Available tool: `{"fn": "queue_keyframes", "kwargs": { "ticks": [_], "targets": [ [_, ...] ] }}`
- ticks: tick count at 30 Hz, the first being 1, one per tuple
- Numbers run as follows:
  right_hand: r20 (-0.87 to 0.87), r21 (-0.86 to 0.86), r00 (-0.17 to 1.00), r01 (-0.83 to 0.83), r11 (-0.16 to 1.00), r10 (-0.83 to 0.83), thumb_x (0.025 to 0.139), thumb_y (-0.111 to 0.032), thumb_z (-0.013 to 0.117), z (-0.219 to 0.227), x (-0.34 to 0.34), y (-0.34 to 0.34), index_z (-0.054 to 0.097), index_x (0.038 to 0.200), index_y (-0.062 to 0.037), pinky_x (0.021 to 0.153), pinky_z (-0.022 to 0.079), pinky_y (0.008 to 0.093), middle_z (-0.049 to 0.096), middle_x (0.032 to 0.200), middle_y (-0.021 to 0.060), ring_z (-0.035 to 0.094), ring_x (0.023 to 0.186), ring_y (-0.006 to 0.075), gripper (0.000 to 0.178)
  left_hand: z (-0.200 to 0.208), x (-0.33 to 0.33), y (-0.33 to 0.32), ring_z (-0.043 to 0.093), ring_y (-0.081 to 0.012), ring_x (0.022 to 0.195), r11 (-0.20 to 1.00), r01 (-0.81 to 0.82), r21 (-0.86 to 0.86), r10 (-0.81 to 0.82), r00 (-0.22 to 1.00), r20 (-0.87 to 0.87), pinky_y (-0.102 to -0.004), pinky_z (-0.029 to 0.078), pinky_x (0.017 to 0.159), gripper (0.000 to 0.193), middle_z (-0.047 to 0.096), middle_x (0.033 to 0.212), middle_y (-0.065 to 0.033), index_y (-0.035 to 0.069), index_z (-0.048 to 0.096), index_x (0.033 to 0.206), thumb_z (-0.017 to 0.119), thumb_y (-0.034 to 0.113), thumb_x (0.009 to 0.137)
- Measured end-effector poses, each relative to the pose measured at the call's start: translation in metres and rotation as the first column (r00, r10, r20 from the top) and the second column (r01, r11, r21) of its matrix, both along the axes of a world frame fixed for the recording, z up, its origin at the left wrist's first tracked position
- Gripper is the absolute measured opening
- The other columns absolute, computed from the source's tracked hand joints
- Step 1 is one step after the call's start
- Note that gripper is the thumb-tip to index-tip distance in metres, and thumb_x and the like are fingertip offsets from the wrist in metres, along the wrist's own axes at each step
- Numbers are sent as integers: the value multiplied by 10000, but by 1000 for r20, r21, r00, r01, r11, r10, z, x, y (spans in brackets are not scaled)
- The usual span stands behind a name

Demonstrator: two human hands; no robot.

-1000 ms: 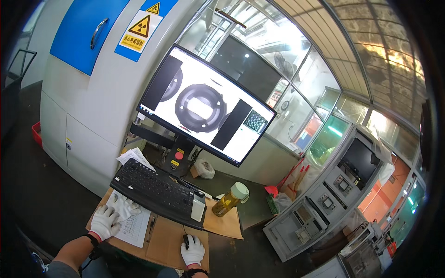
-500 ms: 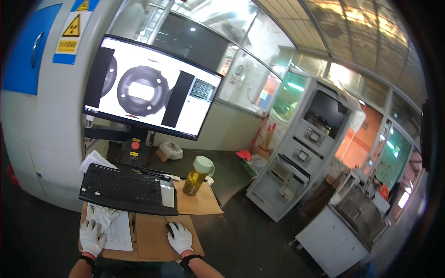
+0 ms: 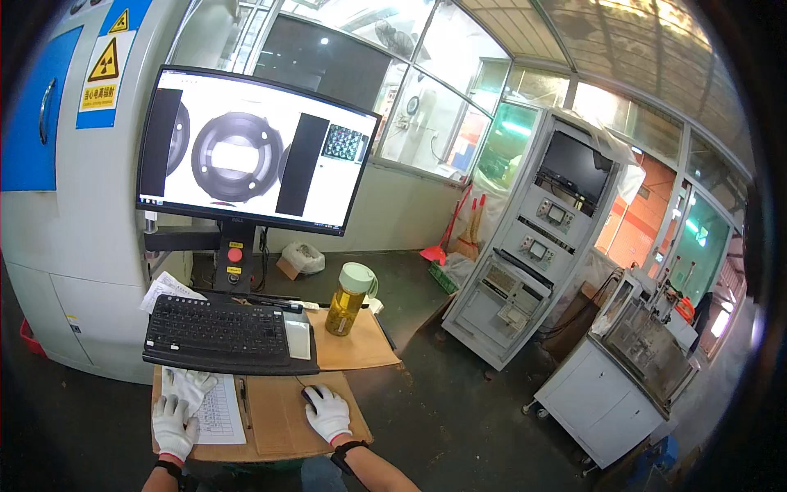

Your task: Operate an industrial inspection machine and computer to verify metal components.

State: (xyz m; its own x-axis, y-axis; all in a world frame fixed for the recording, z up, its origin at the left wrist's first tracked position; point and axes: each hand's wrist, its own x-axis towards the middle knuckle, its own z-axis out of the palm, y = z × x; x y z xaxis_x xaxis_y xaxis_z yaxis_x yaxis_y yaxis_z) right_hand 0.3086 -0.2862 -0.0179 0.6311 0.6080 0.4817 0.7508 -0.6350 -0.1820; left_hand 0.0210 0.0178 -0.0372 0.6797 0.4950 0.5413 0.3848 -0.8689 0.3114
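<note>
My right hand, in a white knit glove, is closed over a black computer mouse on a brown cardboard sheet. My left hand, gloved alike, lies flat with its fingers stretched out at the left edge of a printed sheet of paper. Just beyond its fingertips is a loose white glove. A pen lies along the paper's right side. Above the cardboard stands a black keyboard. The monitor behind it displays a grey round part with a bright rectangular middle and several small holes.
A lidded bottle of yellowish liquid stands right of the keyboard. Under the monitor is a red button. A large grey cabinet with warning signs is at left. Rightward stand an instrument rack and a wheeled metal bench.
The whole view has shifted and turned a little, so the desk appears slightly farther right. Both hands keep their places, the right on the mouse and the left on the paper.
</note>
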Motion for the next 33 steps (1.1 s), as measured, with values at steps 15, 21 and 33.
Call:
{"fn": "queue_keyframes", "kwargs": {
  "ticks": [15, 21, 33],
  "targets": [
    [-9, -16, 1000, 24, 1000, -24, 917, -308, 702, 2, -2, 0, 666, 1359, -247, 933, 552, 524, 662, 1368, 115, 684, 1083, 386, 447, 4, 0, -3, 544, -485, 1226, 1000, -9, 30, 9, 1000, 14, -604, 444, 1061, 405, 637, 1252, -201, 79, 682, 1107, 743, 261, 751],
    [26, -17, 999, 34, 999, -33, 914, -308, 700, 2, -2, 0, 679, 1342, -247, 881, 573, 522, 665, 1366, 125, 700, 1039, 374, 433, 6, 2, -2, 544, -494, 1246, 999, 2, 46, -2, 1000, 21, -607, 442, 1072, 398, 642, 1255, -204, 79, 688, 1102, 746, 263, 753],
    [-8, -14, 999, 52, 999, -52, 902, -337, 717, -1, 0, 0, 629, 1416, -186, 936, 565, 515, 655, 1383, 142, 696, 1074, 383, 543, 7, -1, -1, 532, -487, 1275, 1000, 11, 26, -10, 1000, -23, -608, 419, 1108, 425, 632, 1299, -209, 80, 693, 1160, 730, 293, 795]
  ]
}}
